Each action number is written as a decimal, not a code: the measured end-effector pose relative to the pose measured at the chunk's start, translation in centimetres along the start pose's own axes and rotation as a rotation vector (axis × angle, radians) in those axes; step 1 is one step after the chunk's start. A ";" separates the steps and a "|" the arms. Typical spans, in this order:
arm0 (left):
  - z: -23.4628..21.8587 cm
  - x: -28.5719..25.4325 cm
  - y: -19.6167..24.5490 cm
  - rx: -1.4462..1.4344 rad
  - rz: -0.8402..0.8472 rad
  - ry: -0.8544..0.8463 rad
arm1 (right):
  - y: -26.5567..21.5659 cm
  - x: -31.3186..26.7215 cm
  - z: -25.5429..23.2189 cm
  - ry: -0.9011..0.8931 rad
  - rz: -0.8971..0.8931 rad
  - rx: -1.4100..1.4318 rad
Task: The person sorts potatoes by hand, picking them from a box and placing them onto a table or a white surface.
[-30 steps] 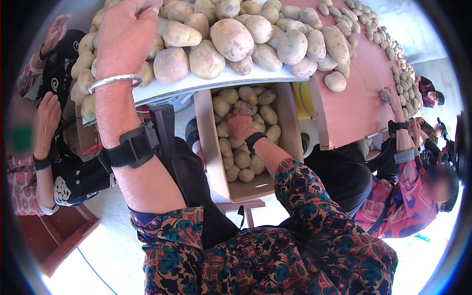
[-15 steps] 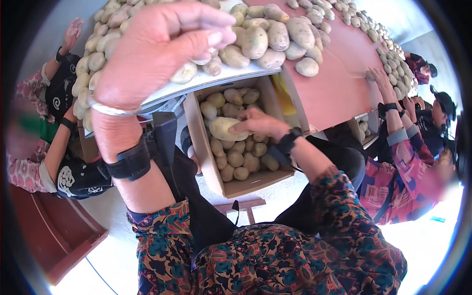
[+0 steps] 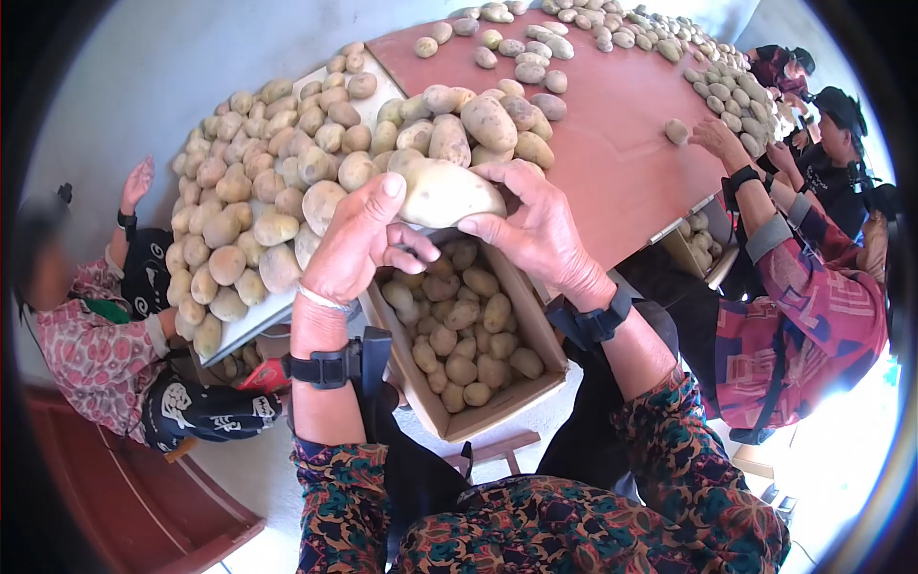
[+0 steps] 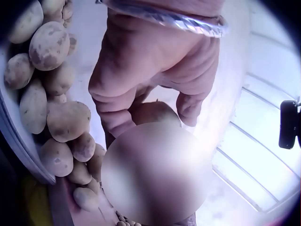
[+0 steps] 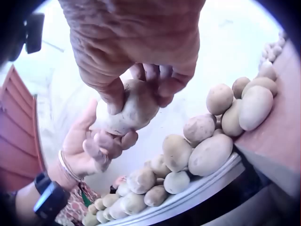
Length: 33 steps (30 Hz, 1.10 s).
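A large, pale oval potato [image 3: 445,194] is raised in front of the heap, above the back of the cardboard box [image 3: 502,409]. My right hand [image 3: 545,225] pinches its right end, thumb below and fingers on the far side. At the other end is my left hand [image 3: 349,239], its thumb against the potato and its fingers curled beneath. In the right wrist view the potato [image 5: 138,108] spans both hands. The left wrist view shows its end [image 4: 155,112] between thumb and fingers; a blurred disc hides what lies beyond. Several potatoes [image 3: 464,316] fill the box below.
Potatoes [image 3: 277,182] are heaped on a white-topped table [image 3: 382,86] at left, its edge just behind the box. A reddish board [image 3: 612,182] adjoins on the right, with more potatoes at its far side. People sit on both sides, one reaching over the board.
The right hand has lifted the potato out of the box up to the left hand, which has come down from above the heap to meet it. The head view has tilted upward.
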<state>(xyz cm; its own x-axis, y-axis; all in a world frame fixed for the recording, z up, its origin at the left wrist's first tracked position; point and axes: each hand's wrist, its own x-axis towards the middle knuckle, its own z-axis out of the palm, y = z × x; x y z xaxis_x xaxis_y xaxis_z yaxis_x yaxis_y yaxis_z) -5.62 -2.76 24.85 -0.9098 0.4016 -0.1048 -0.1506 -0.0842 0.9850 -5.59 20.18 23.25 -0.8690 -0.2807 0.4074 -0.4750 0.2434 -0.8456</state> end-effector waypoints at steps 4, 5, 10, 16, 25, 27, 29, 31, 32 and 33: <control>1.8 1.2 0.3 -0.161 0.208 0.056 | 0.5 0.5 -0.5 0.125 -0.162 -0.088; 2.1 1.4 0.4 -0.218 0.308 0.102 | 0.1 0.5 -0.6 0.150 -0.047 0.160; 2.3 2.7 -0.1 -0.171 0.506 0.060 | -1.1 1.2 -1.8 0.101 0.204 0.656; 3.1 3.7 -0.1 -0.206 0.510 0.037 | -0.9 1.7 -2.3 0.105 0.192 0.774; 3.3 3.8 -0.1 -0.098 0.470 0.063 | -0.1 1.7 -2.4 0.185 0.157 0.704; 3.1 3.7 -0.5 -0.062 0.380 0.058 | -0.6 1.5 -2.4 0.184 0.217 0.756; 3.3 3.4 -0.5 -0.030 0.319 0.078 | -0.3 1.6 -2.2 0.242 0.286 0.639; 3.3 3.4 -0.7 0.100 0.228 0.088 | -0.6 1.8 -1.8 0.229 0.272 0.620; 3.6 3.3 -0.7 0.147 0.245 0.108 | -0.8 1.8 -1.6 0.224 0.252 0.596; 4.0 3.1 -0.7 0.151 0.250 0.113 | -1.0 1.7 -1.3 0.220 0.246 0.599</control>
<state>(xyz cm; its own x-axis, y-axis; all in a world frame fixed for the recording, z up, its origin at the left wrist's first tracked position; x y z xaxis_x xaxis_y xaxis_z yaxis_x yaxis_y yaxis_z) -6.77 2.14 24.38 -0.9500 0.2806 0.1369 0.1345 -0.0277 0.9905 -6.81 20.66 25.20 -0.9799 -0.0724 0.1858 -0.1566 -0.2974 -0.9418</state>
